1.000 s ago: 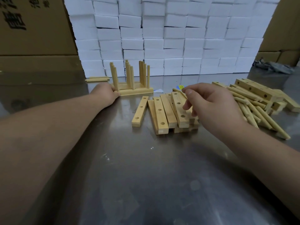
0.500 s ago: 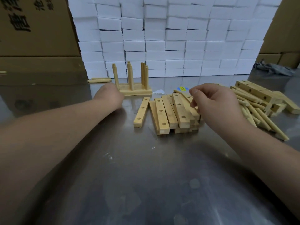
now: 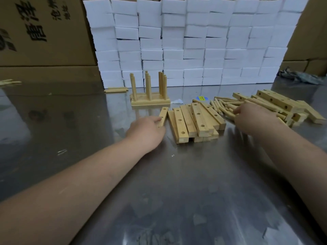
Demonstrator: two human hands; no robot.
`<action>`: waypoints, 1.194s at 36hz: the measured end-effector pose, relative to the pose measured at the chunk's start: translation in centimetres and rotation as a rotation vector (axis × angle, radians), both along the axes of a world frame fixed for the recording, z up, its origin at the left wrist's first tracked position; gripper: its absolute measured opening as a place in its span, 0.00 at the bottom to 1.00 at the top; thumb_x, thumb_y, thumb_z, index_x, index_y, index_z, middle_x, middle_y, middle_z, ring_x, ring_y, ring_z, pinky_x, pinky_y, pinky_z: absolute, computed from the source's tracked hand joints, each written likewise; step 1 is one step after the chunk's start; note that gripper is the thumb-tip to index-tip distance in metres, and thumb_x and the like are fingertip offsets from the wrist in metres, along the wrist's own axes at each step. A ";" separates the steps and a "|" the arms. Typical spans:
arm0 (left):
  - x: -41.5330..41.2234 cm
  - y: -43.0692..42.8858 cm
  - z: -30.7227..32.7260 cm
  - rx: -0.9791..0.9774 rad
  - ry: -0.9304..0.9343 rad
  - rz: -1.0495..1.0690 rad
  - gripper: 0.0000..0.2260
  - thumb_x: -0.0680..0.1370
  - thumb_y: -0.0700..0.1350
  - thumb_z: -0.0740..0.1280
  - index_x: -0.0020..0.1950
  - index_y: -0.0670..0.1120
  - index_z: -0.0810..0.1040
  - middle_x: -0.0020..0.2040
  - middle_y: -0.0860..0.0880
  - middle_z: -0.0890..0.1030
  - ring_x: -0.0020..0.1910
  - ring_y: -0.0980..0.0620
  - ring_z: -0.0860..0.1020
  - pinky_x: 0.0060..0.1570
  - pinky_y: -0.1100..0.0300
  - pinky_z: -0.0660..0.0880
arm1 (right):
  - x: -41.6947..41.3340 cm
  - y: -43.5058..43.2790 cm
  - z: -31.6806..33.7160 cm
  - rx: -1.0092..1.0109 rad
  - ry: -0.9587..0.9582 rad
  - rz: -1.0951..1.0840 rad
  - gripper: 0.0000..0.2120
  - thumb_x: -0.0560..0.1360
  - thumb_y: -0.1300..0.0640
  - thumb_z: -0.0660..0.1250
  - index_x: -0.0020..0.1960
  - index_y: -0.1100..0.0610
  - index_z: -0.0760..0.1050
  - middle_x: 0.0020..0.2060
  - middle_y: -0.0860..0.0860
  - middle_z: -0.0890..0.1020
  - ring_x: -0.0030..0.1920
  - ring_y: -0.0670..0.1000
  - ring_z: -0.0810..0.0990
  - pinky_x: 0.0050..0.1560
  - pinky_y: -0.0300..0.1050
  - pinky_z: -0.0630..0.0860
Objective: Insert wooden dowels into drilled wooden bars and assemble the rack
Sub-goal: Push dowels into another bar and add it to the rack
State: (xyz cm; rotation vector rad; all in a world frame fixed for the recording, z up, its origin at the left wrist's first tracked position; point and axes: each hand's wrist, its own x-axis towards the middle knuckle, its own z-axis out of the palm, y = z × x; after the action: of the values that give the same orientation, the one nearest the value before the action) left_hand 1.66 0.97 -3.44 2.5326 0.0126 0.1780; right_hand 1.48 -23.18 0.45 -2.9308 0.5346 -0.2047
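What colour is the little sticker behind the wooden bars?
The sticker is blue and yellow, in the head view.
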 end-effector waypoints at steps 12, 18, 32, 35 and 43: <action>-1.0 0.8 0.1 0.135 -0.143 0.128 0.15 0.77 0.47 0.61 0.65 0.52 0.69 0.53 0.50 0.75 0.49 0.47 0.73 0.43 0.58 0.66 | 0.8 -0.6 -0.9 -0.088 -0.015 0.023 0.15 0.73 0.64 0.61 0.57 0.55 0.77 0.50 0.56 0.78 0.46 0.56 0.76 0.44 0.47 0.74; -0.4 2.0 0.5 -0.278 -0.279 0.284 0.15 0.78 0.39 0.57 0.65 0.46 0.69 0.56 0.47 0.74 0.45 0.49 0.72 0.40 0.60 0.66 | 1.7 -0.3 -2.0 -0.133 -0.020 -0.005 0.14 0.73 0.59 0.61 0.57 0.54 0.75 0.50 0.56 0.77 0.49 0.58 0.75 0.51 0.51 0.75; -0.9 1.2 1.4 -1.543 0.162 0.014 0.13 0.79 0.37 0.50 0.57 0.36 0.71 0.37 0.44 0.72 0.27 0.53 0.71 0.25 0.64 0.72 | 1.4 0.0 -1.1 -0.027 -0.454 -0.008 0.17 0.76 0.60 0.56 0.64 0.53 0.70 0.44 0.56 0.76 0.43 0.58 0.75 0.43 0.51 0.71; -1.1 1.2 1.6 -1.541 0.187 -0.043 0.12 0.78 0.38 0.51 0.52 0.37 0.72 0.35 0.45 0.72 0.25 0.53 0.70 0.25 0.65 0.70 | 0.0 1.3 -0.1 0.135 -0.734 0.182 0.17 0.78 0.58 0.54 0.65 0.56 0.68 0.46 0.54 0.78 0.39 0.54 0.74 0.36 0.48 0.69; -0.9 0.2 1.4 -1.359 0.105 -0.069 0.12 0.82 0.47 0.55 0.50 0.41 0.74 0.34 0.47 0.70 0.25 0.55 0.67 0.27 0.63 0.67 | -4.2 5.4 0.3 0.316 -0.765 0.600 0.13 0.76 0.55 0.58 0.57 0.50 0.77 0.31 0.39 0.72 0.29 0.41 0.70 0.31 0.40 0.65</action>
State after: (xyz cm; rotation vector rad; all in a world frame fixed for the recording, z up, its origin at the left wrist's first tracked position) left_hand 0.71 1.19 -2.03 1.1801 0.0633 -0.0145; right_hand -2.68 -17.81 0.72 -2.3034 -0.3802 -0.9777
